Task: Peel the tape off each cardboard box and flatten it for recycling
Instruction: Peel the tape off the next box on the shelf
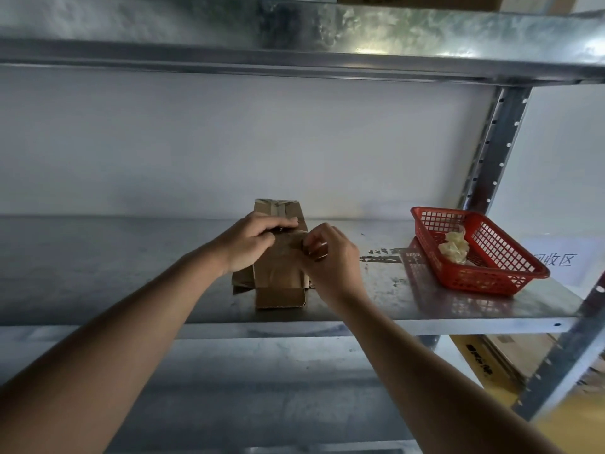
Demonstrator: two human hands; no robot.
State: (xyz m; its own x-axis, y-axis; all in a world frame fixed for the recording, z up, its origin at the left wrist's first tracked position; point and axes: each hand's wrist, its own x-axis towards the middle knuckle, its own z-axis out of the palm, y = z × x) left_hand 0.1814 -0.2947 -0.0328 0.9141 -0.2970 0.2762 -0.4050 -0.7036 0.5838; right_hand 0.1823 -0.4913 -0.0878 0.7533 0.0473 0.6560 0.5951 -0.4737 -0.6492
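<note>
The left hand point(250, 242) lies over the upper part of a small cardboard box point(278, 267), its fingers curled over the box's top face and gripping it. The right hand point(327, 253) sits at the box's right edge with fingertips bunched together in a pinch; what they pinch is hidden by the fingers themselves, though it looks like a strip of tape at the edge, and I cannot tell for sure. The box lies on a metal shelf point(131, 273), near its middle, partly collapsed, with a flap sticking out toward the viewer and another flap on its left, half hidden under the left wrist. Tape shows on its far end. To the right, well apart from the box, a red plastic basket point(491, 280) sits on the shelf holding a crumpled wad of pale tape point(455, 247). Beside the basket a paper label point(556, 260) with printed characters is cut short by the shelf post. Below the shelf, at lower right, more cardboard is only partly visible.
</note>
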